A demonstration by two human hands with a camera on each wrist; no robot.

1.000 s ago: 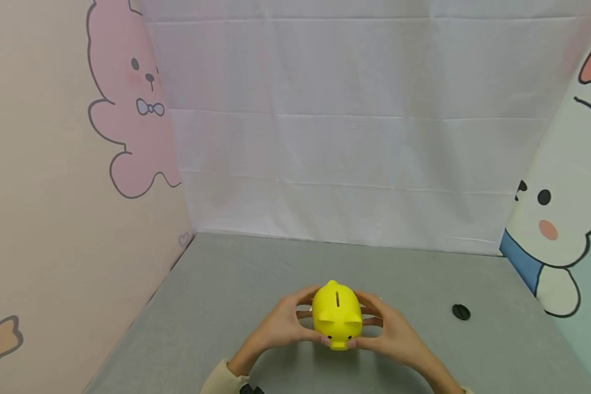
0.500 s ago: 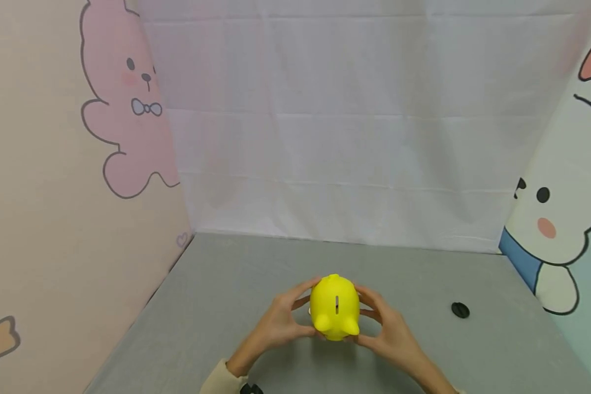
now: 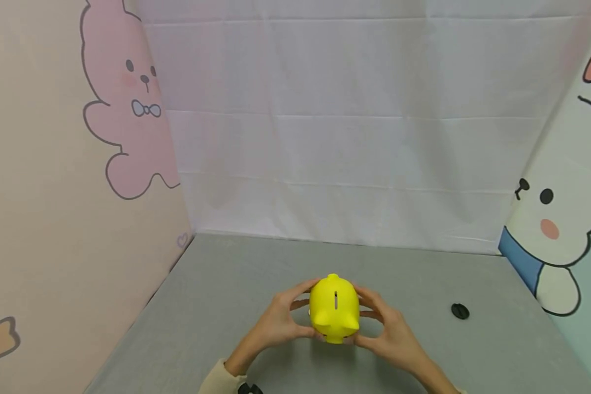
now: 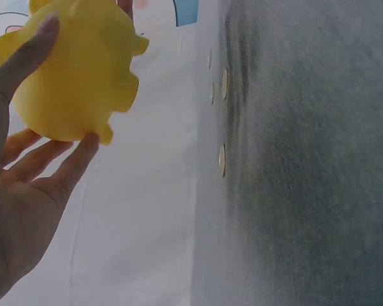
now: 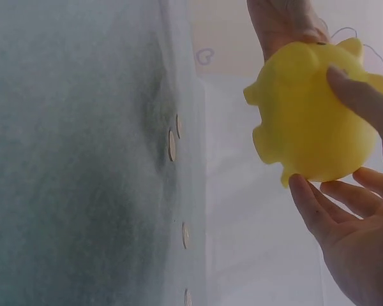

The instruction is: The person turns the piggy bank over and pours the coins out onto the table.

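Piggy bank [image 3: 335, 309] sits lifted above the grey table [image 3: 216, 306], gripped between my left hand [image 3: 276, 324] and right hand [image 3: 391, 334], fingers curled around its sides. I see coins [image 4: 222, 159] lying below it, a black cap [image 3: 460, 311] off to the right, and cartoon walls around.

No writing, label, brand name or number can be read in any of the views. The yellow plastic piggy bank [image 3: 335, 308] bears no print. The side panels carry only cartoon animal drawings, and a small heart outline [image 3: 183, 239] sits on the pink panel.
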